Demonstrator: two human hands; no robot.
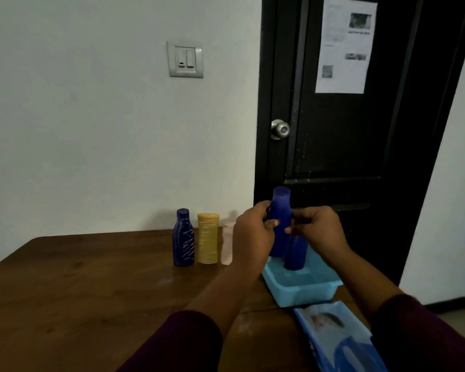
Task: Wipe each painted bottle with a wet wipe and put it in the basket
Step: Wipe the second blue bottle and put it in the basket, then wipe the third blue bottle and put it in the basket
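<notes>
Held bottle: a plain blue bottle [280,210] is held upright in the air, above the far left part of the basket.
Left hand [253,234]: its fingers are curled round the bottle's left side.
Right hand [320,229]: the bottle's right side is pinched by its fingertips; whether a wipe is held cannot be told.
Basket [304,291]: a light blue plastic basket is set on the table's right part; a second blue bottle [295,253] stands upright in it, partly covered by the held one.
Waiting row: a dark blue bottle with white streaks [183,237], a yellow bottle [207,238] and a pale pink bottle [227,242] are stood side by side; the pink one is half hidden by the left hand.
Wipe pack [333,334]: laid flat just in front of the basket.
Table [91,291]: dark wood.
Behind: a black door [346,143] with a metal knob [280,129] and a printed sheet [344,44]; a wall switch [185,59].
</notes>
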